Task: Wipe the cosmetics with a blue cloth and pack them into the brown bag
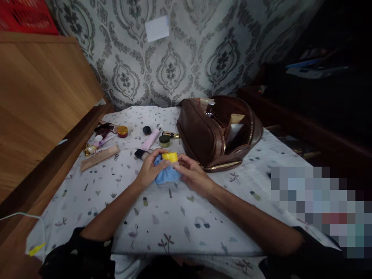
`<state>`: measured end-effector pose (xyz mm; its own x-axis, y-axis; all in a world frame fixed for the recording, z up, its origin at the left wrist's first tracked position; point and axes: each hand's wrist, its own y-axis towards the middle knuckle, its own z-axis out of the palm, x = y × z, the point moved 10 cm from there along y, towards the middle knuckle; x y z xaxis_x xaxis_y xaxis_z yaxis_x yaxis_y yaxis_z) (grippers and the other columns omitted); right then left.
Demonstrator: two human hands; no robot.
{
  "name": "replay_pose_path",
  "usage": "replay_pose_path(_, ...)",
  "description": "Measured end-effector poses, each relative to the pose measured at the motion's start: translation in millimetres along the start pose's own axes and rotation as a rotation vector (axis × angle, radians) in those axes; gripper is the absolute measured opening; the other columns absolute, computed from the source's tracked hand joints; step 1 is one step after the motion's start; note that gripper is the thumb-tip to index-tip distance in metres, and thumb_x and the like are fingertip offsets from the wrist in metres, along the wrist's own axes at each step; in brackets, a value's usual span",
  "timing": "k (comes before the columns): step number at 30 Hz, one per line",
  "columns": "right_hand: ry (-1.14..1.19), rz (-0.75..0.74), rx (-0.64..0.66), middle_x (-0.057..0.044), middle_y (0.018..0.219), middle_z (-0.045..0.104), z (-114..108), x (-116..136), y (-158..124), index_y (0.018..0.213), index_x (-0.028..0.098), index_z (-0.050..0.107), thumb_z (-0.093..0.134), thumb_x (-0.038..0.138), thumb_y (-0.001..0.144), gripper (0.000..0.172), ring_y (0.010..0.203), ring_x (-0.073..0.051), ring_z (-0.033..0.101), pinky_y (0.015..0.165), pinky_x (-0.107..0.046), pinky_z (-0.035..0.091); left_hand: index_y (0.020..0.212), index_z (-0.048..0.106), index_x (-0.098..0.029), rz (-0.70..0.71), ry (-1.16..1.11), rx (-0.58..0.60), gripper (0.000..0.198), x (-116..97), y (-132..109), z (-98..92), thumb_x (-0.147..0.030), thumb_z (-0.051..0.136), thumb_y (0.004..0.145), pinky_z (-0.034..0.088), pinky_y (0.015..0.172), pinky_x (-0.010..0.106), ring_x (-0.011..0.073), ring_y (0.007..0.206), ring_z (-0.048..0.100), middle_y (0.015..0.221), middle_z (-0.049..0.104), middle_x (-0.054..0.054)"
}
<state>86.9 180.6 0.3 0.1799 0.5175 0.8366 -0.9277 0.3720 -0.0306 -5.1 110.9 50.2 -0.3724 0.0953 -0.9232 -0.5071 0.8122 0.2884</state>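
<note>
Between my two hands is a small round jar with a yellow lid, held above the table. My left hand is closed on a light blue cloth, which bunches under and beside the jar. My right hand grips the jar from the other side with its fingertips. Just past my hands lie a bottle with a black cap, a pink tube, a jar with a dark green lid and a black and gold lipstick tube.
An open brown leather bag with tubes and a bottle inside stands at the back right. Left of centre are a black-lidded jar, an amber jar, a beige tube and several more cosmetics. A wooden cabinet borders the left side.
</note>
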Motion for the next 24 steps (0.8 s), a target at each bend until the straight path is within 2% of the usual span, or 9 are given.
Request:
replay_pose_path(6,-0.068,-0.013,0.020,0.001,0.091,0.068,-1,-2,1,0.092,0.020,0.064,0.091,0.041,0.059,0.047,0.083,-0.014,0.062,0.078,-0.027,0.047,0.099,0.070,-0.018,0.045,0.092,0.065,0.042,-8,-4,4.6,-0.057,0.060,0.086,0.049,0.070,0.028,0.0187,0.076,0.061,0.085,0.069,0.003)
replay_pose_path(9,-0.021,0.025,0.067,0.001,0.097,0.069,4,-4,-1,0.112,0.025,0.063,0.092,0.033,0.059,0.061,0.083,-0.013,0.063,0.076,-0.025,0.049,0.095,0.071,-0.018,0.020,0.048,0.068,0.037,-8,-3,5.8,-0.053,0.061,0.087,0.050,0.077,0.029,0.0199,0.083,0.064,0.090,0.071,0.005)
replay_pose_path(12,0.029,0.061,0.133,0.002,0.096,0.068,11,-6,-4,0.126,0.029,0.060,0.090,0.028,0.062,0.071,0.080,-0.012,0.062,0.072,-0.024,0.050,0.092,0.070,-0.019,0.004,0.030,-0.014,0.026,-7,-2,-1.0,-0.044,0.063,0.087,0.049,0.084,0.030,0.0197,0.089,0.064,0.093,0.071,0.004)
replay_pose_path(14,0.063,0.079,0.157,0.001,0.097,0.068,13,-6,-5,0.125,0.029,0.062,0.089,0.026,0.062,0.069,0.083,-0.012,0.063,0.075,-0.025,0.052,0.090,0.068,-0.020,0.012,0.039,-0.058,0.019,-7,-1,-5.0,-0.039,0.063,0.087,0.048,0.084,0.029,0.0188,0.087,0.063,0.089,0.069,0.002)
replay_pose_path(17,0.090,0.079,0.115,0.001,0.099,0.068,10,-3,-4,0.115,0.027,0.067,0.090,0.027,0.062,0.057,0.086,-0.013,0.065,0.077,-0.027,0.056,0.089,0.066,-0.021,0.048,0.098,-0.123,0.017,-11,-1,-11.9,-0.037,0.060,0.090,0.047,0.084,0.030,0.0187,0.087,0.062,0.088,0.067,0.001)
replay_pose_path(20,0.114,0.049,0.053,0.001,0.094,0.069,5,1,-1,0.104,0.024,0.069,0.090,0.036,0.063,0.047,0.079,-0.012,0.065,0.073,-0.026,0.057,0.097,0.065,-0.021,0.045,0.164,-0.170,0.029,-14,-4,-17.5,-0.042,0.045,0.098,0.047,0.077,0.029,0.0166,0.076,0.058,0.083,0.063,0.001)
replay_pose_path(22,0.127,0.046,0.032,0.000,0.088,0.069,4,0,0,0.098,0.021,0.068,0.088,0.044,0.065,0.045,0.074,-0.011,0.064,0.069,-0.024,0.056,0.109,0.063,-0.021,0.098,0.204,-0.118,0.040,-22,-8,-11.5,-0.049,0.036,0.101,0.047,0.072,0.029,0.0159,0.071,0.056,0.084,0.061,0.002)
replay_pose_path(24,0.122,0.041,0.005,0.001,0.081,0.068,2,-2,0,0.094,0.019,0.066,0.085,0.053,0.067,0.047,0.066,-0.010,0.062,0.061,-0.020,0.053,0.123,0.057,-0.019,0.245,0.318,-0.009,0.048,-37,-14,3.4,-0.056,0.041,0.097,0.049,0.076,0.031,0.0183,0.081,0.060,0.096,0.062,0.005)
